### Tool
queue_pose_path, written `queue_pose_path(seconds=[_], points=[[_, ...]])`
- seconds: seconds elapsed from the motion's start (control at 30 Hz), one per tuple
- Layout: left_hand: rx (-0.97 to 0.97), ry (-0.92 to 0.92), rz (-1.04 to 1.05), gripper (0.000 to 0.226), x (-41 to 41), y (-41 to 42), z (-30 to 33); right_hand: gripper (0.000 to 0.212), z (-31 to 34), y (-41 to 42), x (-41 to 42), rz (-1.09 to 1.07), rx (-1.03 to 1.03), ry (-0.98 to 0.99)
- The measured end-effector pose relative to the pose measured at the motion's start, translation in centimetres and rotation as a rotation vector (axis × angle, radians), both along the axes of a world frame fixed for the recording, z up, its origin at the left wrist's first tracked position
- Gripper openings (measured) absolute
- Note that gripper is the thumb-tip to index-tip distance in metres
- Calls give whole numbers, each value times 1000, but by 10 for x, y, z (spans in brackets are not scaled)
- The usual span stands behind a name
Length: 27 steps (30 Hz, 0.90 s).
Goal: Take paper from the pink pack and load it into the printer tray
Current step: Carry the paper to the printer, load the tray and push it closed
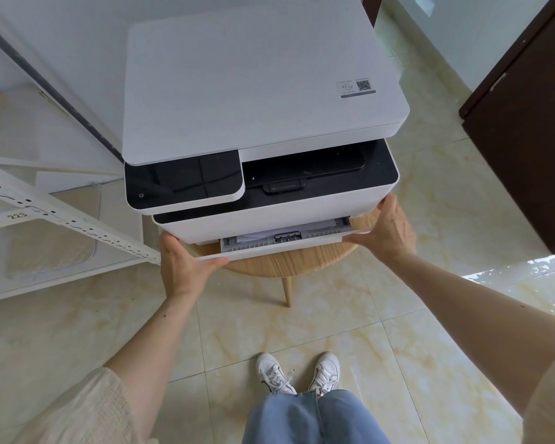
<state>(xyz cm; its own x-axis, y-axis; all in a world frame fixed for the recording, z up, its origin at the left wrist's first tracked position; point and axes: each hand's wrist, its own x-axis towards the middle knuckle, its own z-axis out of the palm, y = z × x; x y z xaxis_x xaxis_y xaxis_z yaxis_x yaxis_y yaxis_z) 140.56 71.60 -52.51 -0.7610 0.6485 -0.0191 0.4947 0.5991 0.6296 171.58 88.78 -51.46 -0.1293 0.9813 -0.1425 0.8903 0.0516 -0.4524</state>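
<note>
A white printer (263, 84) with a black control panel stands on a round wooden stool (289, 262). Its paper tray (279, 245) sticks out a short way from the bottom front, and a strip of white paper (301, 228) shows inside it behind a grey guide. My left hand (183, 262) grips the tray's left front corner. My right hand (386, 232) grips its right front corner. The pink pack is not in view.
A white metal shelf frame (64, 217) with perforated rails stands close on the left. A dark brown door (526, 123) is at the right. The floor is glossy cream tile, and my white shoes (298, 373) stand just in front of the stool.
</note>
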Motion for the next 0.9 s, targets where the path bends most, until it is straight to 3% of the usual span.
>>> queue_pose_path(seconds=[0.4, 0.9], points=[[67, -157, -111, 91, -12, -7, -9, 111, -10, 10, 8, 114, -54, 189], [19, -87, -95, 99, -20, -3, -9, 108, -11, 17, 10, 112, -89, 298]])
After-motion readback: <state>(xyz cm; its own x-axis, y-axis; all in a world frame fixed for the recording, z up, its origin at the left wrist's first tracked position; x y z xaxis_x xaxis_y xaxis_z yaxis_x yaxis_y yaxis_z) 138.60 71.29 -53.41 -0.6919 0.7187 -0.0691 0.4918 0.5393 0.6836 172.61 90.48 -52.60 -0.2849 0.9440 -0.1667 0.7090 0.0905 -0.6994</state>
